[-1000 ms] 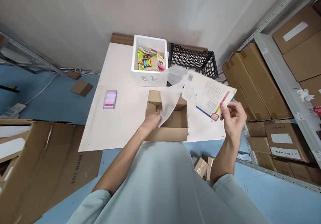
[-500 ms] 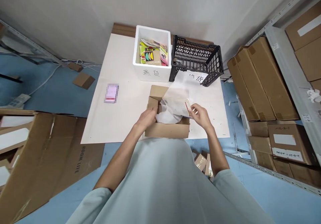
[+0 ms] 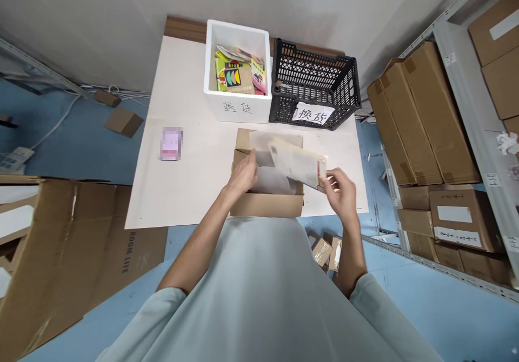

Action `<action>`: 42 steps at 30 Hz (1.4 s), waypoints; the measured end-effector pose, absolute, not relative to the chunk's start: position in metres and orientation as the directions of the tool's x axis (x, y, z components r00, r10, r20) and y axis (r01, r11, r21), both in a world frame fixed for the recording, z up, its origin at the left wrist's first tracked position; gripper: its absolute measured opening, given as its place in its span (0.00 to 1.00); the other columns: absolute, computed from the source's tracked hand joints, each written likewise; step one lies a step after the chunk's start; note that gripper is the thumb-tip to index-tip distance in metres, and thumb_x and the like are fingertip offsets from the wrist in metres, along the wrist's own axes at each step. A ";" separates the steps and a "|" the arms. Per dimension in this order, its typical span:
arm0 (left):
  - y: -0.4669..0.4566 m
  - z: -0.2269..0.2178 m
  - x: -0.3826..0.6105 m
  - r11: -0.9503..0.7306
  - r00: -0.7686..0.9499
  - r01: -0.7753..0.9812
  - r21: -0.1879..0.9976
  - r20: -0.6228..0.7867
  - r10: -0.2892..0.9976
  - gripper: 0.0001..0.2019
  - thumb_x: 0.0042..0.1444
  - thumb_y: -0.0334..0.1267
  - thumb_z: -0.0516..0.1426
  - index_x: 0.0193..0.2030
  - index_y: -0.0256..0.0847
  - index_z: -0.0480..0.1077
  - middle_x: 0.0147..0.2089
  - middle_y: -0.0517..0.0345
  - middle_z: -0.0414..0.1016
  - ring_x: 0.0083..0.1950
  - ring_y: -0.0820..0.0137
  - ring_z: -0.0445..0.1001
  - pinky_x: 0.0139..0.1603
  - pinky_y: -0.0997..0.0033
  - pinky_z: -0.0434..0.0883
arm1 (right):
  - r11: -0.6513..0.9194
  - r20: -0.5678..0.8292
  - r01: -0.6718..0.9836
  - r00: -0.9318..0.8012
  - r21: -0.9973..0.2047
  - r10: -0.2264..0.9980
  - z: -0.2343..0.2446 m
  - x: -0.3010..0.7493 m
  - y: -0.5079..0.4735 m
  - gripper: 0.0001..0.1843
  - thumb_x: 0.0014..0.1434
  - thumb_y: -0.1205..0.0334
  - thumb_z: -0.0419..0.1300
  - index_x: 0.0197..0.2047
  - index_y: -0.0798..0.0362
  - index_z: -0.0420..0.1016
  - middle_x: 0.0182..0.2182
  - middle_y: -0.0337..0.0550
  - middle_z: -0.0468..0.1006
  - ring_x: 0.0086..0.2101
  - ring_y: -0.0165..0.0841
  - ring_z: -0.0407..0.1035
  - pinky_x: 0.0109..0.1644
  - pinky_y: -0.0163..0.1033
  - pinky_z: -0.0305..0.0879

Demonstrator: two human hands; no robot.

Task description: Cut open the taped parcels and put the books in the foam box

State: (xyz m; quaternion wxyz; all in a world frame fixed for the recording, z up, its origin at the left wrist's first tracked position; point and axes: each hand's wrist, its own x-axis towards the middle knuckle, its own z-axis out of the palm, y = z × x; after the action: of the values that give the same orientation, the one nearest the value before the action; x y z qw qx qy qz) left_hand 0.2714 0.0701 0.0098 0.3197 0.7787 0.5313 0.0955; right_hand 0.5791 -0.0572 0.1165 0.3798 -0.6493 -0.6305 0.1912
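Observation:
An open cardboard box (image 3: pixel 265 205) stands at the table's near edge. White, partly see-through wrapping paper (image 3: pixel 271 181) lies in it and rises over its far side. My left hand (image 3: pixel 244 172) is at the box's left side, its fingers closed on the paper's edge. My right hand (image 3: pixel 340 189) pinches the right end of a pale, thin book (image 3: pixel 302 165) with a red stripe. The book is tilted above the box's right part and slightly blurred.
Behind the box stand a white foam bin (image 3: pixel 239 100) with several books and a black plastic crate (image 3: pixel 316 81) with a paper label. A blurred pink item (image 3: pixel 171 143) lies on the table (image 3: pixel 194 189) at left. Shelves with cartons (image 3: pixel 425 113) flank the right; a large carton (image 3: pixel 81 243) stands left.
My right hand has lifted the book up and to the right, partly out of the box. My left hand has risen from inside the box, with the paper. The view has shifted slightly.

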 end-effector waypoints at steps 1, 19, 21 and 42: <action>0.071 0.009 0.274 -0.225 0.416 0.777 0.587 -0.212 0.884 0.43 0.66 0.26 0.52 0.87 0.21 0.47 0.65 0.29 0.80 0.65 0.46 0.80 0.66 0.50 0.76 | 0.088 0.293 0.679 0.193 -0.729 0.937 0.123 0.581 -0.060 0.12 0.78 0.48 0.65 0.46 0.46 0.80 0.39 0.40 0.81 0.33 0.33 0.74 0.36 0.37 0.73; 0.074 -0.007 0.295 -0.014 0.213 0.746 0.666 -0.219 0.952 0.49 0.71 0.30 0.56 0.91 0.33 0.34 0.66 0.37 0.82 0.67 0.49 0.82 0.68 0.50 0.78 | -0.057 0.083 0.574 0.216 -0.817 0.973 0.082 0.563 -0.060 0.19 0.76 0.39 0.62 0.42 0.46 0.78 0.35 0.38 0.80 0.29 0.33 0.74 0.35 0.40 0.72; 0.069 -0.005 0.295 0.002 0.204 0.714 0.700 -0.212 0.956 0.47 0.71 0.33 0.57 0.91 0.35 0.40 0.77 0.31 0.73 0.73 0.45 0.79 0.72 0.44 0.76 | -0.053 0.100 0.478 0.289 -0.877 0.952 0.087 0.559 -0.061 0.20 0.74 0.37 0.64 0.43 0.46 0.76 0.33 0.37 0.79 0.28 0.33 0.73 0.32 0.39 0.72; 0.044 0.086 0.293 0.125 0.005 -0.260 0.958 -0.128 0.992 0.33 0.50 0.59 0.80 0.56 0.39 0.85 0.61 0.41 0.89 0.67 0.46 0.84 0.72 0.44 0.78 | -0.225 -0.290 -0.248 0.269 -0.942 0.919 0.059 0.506 -0.051 0.28 0.61 0.33 0.77 0.44 0.47 0.77 0.32 0.33 0.78 0.27 0.28 0.73 0.31 0.34 0.74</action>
State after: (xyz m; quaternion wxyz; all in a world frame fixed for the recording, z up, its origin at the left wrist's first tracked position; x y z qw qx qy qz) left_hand 0.2932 0.0443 0.0860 0.5891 0.3944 0.4640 0.5312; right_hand 0.5055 -0.0513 0.0588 0.5502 -0.5759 -0.2914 0.5299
